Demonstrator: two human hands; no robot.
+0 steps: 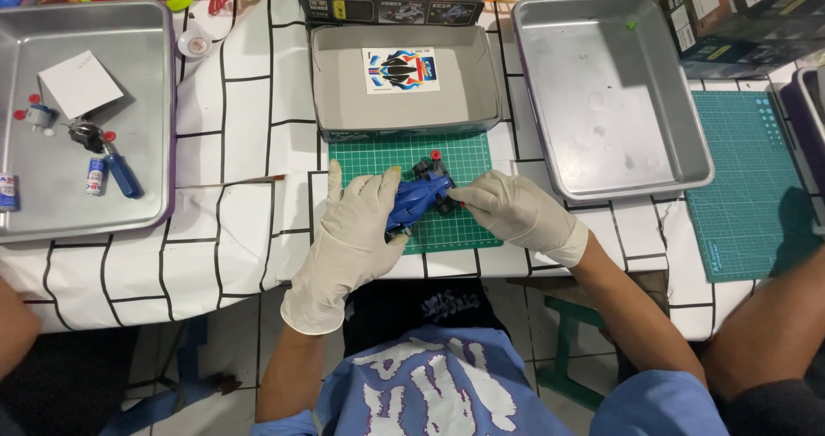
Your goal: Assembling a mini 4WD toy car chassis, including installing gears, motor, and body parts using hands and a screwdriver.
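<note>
Gloves on both hands, and between them I see a blue toy race car (418,200) lying on the small green cutting mat (464,230) at the bench's near edge. My left hand (352,238) lies against the car's rear and side, fingers spread and curved round the body, so it steadies more than it clamps. My right hand (511,211) comes in from the other side, fingertips pinched narrow at the car's front, close to a small red part; whether they actually hold that part I cannot tell from here.

To do this well, I judge the left hand should keep the body pressed flat to the mat so it cannot skate, while the right works with fingertips only, since the pieces look small and gloves dull the feel.

Just beyond the mat stands an open grey box (404,114) with a sticker sheet (400,69) lying in it. A metal tray (601,101) sits to the right of the box. Another tray (155,127) to the left carries a blue-handled screwdriver (120,171) and some small parts.
</note>
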